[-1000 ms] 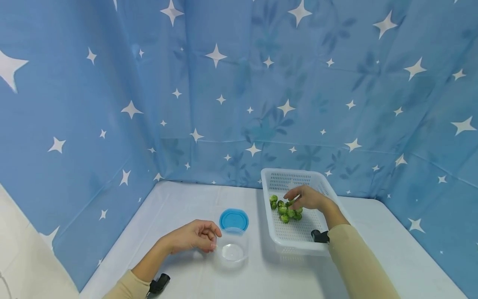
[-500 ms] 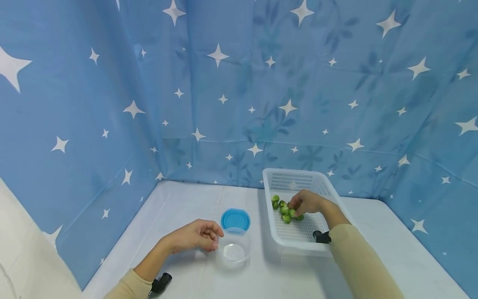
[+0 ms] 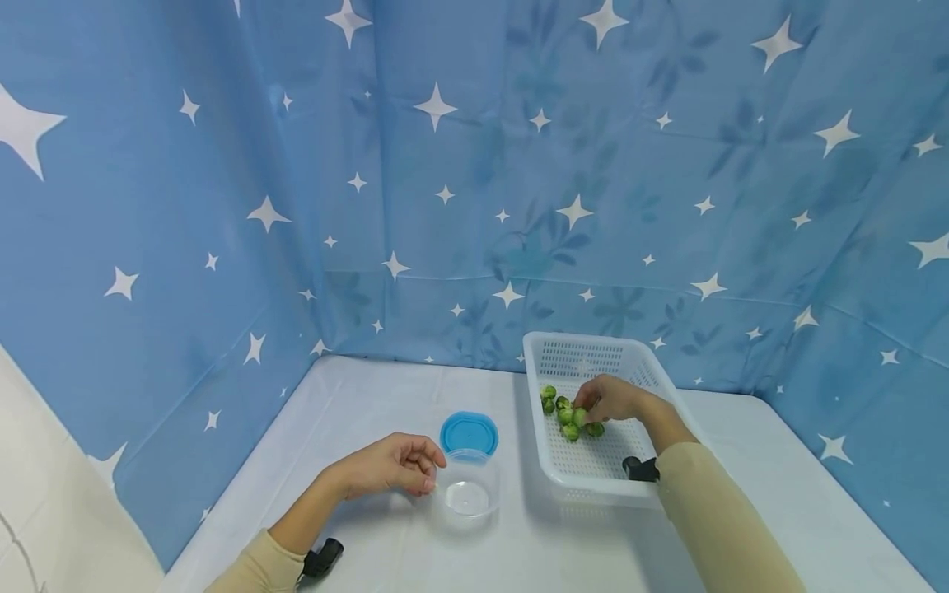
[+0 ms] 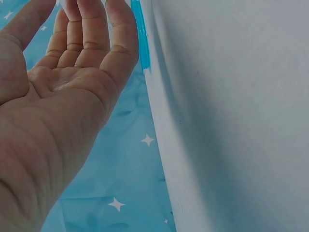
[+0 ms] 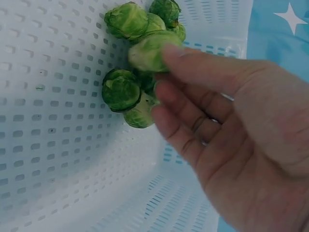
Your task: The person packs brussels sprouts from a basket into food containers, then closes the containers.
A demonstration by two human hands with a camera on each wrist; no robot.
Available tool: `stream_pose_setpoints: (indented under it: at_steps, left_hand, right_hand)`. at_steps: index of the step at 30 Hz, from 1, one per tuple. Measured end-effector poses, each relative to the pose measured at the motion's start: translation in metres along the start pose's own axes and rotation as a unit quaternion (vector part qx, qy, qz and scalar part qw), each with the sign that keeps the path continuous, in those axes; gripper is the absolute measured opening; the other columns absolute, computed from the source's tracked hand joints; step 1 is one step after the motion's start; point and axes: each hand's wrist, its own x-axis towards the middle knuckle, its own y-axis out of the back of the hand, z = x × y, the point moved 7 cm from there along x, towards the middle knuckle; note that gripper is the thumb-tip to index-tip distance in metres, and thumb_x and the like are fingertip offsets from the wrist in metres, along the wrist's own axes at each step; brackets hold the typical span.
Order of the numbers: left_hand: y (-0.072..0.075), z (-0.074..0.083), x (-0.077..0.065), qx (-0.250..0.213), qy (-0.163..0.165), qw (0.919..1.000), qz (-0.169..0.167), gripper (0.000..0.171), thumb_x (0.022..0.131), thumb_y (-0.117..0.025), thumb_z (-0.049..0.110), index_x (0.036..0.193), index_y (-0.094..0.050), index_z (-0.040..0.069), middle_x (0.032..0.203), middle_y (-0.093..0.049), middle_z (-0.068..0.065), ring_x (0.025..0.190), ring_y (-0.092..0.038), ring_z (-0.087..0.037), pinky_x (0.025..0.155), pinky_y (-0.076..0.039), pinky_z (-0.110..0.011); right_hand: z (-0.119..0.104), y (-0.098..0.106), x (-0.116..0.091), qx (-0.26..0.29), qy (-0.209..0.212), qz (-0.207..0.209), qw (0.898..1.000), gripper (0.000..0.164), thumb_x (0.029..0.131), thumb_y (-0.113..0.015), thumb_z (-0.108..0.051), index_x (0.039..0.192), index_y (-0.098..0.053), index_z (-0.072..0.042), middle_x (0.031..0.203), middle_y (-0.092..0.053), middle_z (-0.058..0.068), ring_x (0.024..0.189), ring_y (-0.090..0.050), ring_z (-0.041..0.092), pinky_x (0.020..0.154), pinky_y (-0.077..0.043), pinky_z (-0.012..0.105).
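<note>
In the white perforated basket (image 3: 563,479), my right hand (image 3: 611,400) reaches down into a cluster of green Brussels sprouts (image 5: 121,91). Thumb and fingers pinch one pale green Brussels sprout (image 5: 153,52), with the others close around it. My left hand (image 3: 395,465) is at the left side of a clear round plastic container (image 3: 469,498), its fingertips right at the rim. Seen from the left wrist, that hand's fingers (image 4: 91,36) are loosely bent, and the palm faces the camera.
A blue lid (image 3: 469,432) lies on the white-covered table (image 3: 385,395) just behind the clear container. A blue curtain with white stars (image 3: 474,165) hangs behind and at both sides. Dark wrist devices (image 3: 322,558) sit at both sleeves.
My right hand has lowered into the sprouts, and its thumb and fingers have closed on one. The left hand stays beside the container. The head view has shifted slightly.
</note>
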Motion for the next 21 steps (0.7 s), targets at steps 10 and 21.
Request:
stream_pose_setpoints:
  at_steps: [10, 21]
  left_hand:
    - [0.000, 0.001, 0.000, 0.007, -0.002, 1.0000, 0.003, 0.045, 0.096, -0.074, 0.011, 0.132, -0.057, -0.011, 0.100, -0.070, -0.003, 0.089, -0.067, -0.014, 0.080, -0.058, -0.031]
    - [0.001, 0.000, 0.001, 0.007, -0.003, 1.0000, 0.006, 0.040, 0.098, -0.072, 0.008, 0.131, -0.058, -0.011, 0.099, -0.069, -0.003, 0.088, -0.067, -0.014, 0.080, -0.058, -0.030]
  right_hand:
    - [-0.033, 0.025, -0.005, 0.039, 0.072, 0.058, 0.995, 0.027, 0.100, -0.066, -0.010, 0.123, -0.064, 0.005, 0.114, -0.066, 0.021, 0.101, -0.068, 0.035, 0.088, -0.060, 0.051]
    - [-0.092, 0.047, -0.020, 0.037, 0.149, 0.177, 0.972, 0.027, 0.102, -0.067, -0.011, 0.127, -0.065, -0.002, 0.121, -0.070, 0.016, 0.114, -0.068, 0.034, 0.096, -0.057, 0.048]
